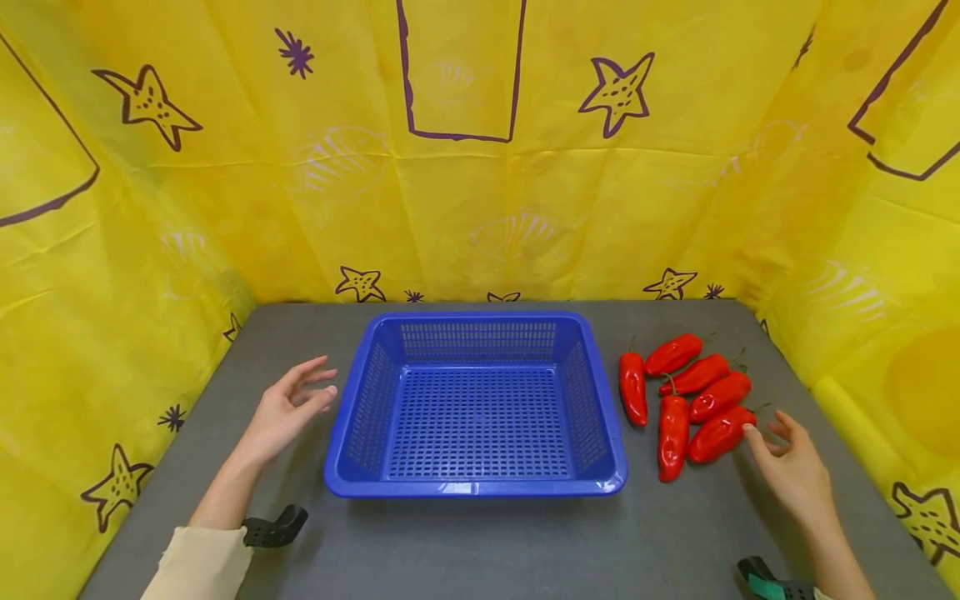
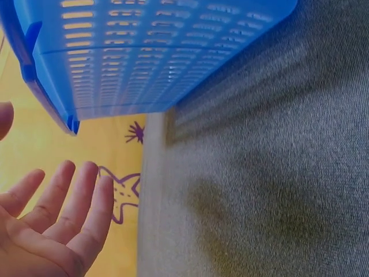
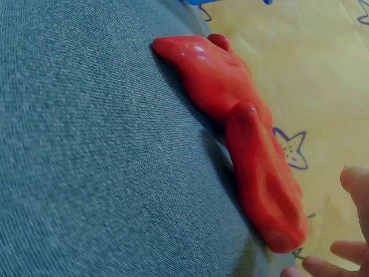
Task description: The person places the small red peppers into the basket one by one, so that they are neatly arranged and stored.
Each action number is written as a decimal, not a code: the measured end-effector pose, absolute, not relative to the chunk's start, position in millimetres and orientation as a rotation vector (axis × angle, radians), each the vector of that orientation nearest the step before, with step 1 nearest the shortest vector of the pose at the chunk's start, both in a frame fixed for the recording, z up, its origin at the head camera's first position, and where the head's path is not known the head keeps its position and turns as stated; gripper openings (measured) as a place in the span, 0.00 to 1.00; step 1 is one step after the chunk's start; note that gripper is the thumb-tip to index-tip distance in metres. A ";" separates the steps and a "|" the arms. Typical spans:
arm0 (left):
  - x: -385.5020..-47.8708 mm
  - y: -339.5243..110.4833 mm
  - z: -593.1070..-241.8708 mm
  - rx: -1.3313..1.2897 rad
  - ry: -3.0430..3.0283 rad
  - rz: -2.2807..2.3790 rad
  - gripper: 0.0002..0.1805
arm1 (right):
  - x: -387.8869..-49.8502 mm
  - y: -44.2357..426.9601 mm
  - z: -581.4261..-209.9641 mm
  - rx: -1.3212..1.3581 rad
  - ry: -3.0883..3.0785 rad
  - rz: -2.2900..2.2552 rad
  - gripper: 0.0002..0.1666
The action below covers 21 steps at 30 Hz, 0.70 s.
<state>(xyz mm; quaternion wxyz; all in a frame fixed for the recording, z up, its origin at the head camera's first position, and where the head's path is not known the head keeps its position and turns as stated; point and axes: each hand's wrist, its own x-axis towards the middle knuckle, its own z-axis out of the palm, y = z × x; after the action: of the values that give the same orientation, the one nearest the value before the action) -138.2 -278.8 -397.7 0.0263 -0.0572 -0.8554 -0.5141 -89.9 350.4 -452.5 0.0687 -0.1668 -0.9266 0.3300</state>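
Observation:
A blue plastic basket (image 1: pixel 480 487) with slotted walls and floor stands in the middle of the table. My left hand (image 1: pixel 288 408) hovers just off its left side, fingers relaxed and holding nothing; in the left wrist view the basket wall (image 2: pixel 144 57) rises beyond the spread fingers (image 2: pixel 75 213). Several glossy red peppers with green stems lie right of the basket. Closest to my right hand (image 1: pixel 791 467) is the nearest right pepper (image 1: pixel 720 435). That hand has loosely bent fingers, and the right wrist view shows a gap between it and the pepper (image 3: pixel 265 184).
The grey table (image 1: pixel 525 550) is enclosed at the back and both sides by a yellow cloth (image 1: pixel 465 225) printed with starfish and fish. One pepper (image 1: pixel 633 389) lies close to the basket's right wall. Black straps (image 1: pixel 273 529) sit at my wrists.

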 end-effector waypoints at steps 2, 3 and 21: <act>-139.5 -277.8 -398.2 -0.164 -2.633 -1.651 0.32 | -89.9 348.8 -453.8 -0.522 -2.802 1.002 0.45; -140.2 -277.5 -398.4 -0.156 -2.632 -1.678 0.32 | -90.1 348.1 -454.5 -0.527 -2.806 1.003 0.45; -147.0 -271.0 -393.6 -0.068 -2.785 -1.840 0.36 | -89.8 340.2 -461.4 -0.610 -2.798 1.074 0.46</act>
<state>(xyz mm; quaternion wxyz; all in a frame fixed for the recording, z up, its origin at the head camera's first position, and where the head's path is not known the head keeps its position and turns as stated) -147.0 -271.0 -393.6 -0.0983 -0.0202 -0.8301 -0.5485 -89.8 340.2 -461.4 0.0417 -0.1993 -0.9140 0.3509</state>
